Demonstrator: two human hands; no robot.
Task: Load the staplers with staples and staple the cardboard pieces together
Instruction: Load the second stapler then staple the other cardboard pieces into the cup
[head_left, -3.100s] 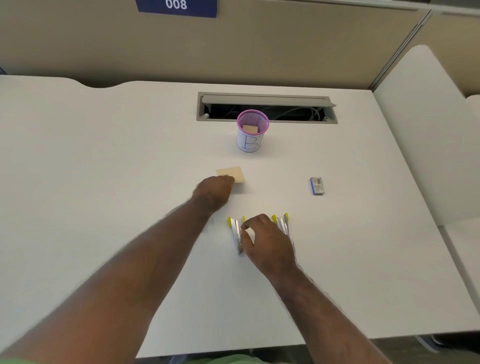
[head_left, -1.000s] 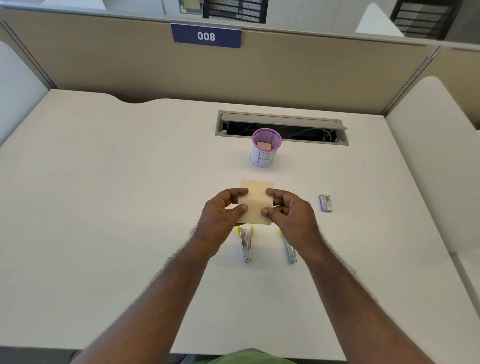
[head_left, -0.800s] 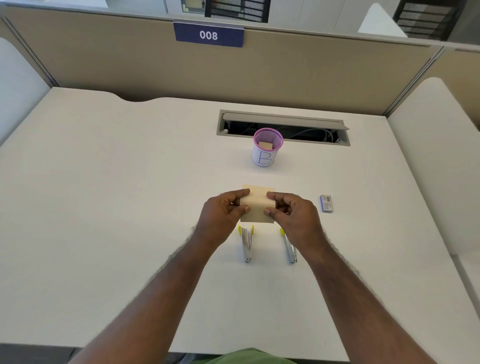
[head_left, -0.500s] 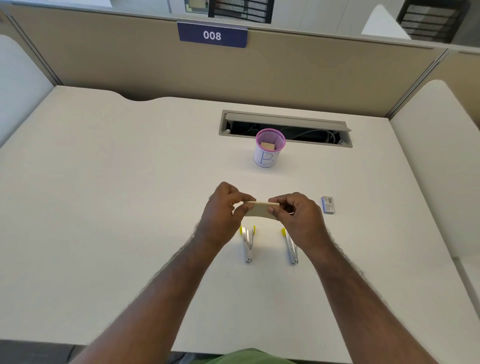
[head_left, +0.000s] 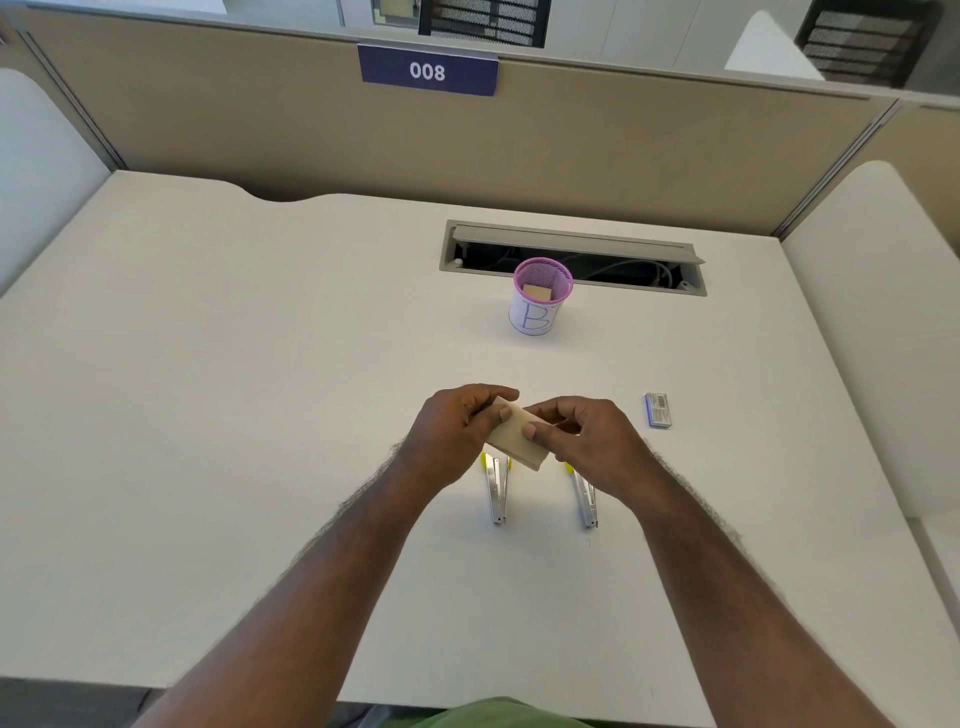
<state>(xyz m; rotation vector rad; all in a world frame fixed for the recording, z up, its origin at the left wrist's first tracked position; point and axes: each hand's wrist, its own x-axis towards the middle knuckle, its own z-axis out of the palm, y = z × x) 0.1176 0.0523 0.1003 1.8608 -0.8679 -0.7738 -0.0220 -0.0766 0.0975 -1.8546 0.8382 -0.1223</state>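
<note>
Both hands hold tan cardboard pieces (head_left: 514, 441) in the air above the desk, tilted with the near edge toward me. My left hand (head_left: 452, 431) grips the left side and my right hand (head_left: 592, 441) pinches the right side. Beneath them two silver staplers with yellow ends lie side by side on the white desk (head_left: 260, 415): the left stapler (head_left: 497, 491) and the right stapler (head_left: 584, 496), its far end hidden by my right hand. A small blue staple box (head_left: 657, 410) lies to the right.
A pink mesh cup (head_left: 540, 304) marked "B" with a cardboard piece inside stands farther back, in front of an open cable slot (head_left: 571, 254). A beige partition with a "008" sign (head_left: 427, 70) closes the desk's far side.
I picked the cardboard off the desk with both hands. Over the last second it tipped from facing me to edge-on, and now slants down toward me.
</note>
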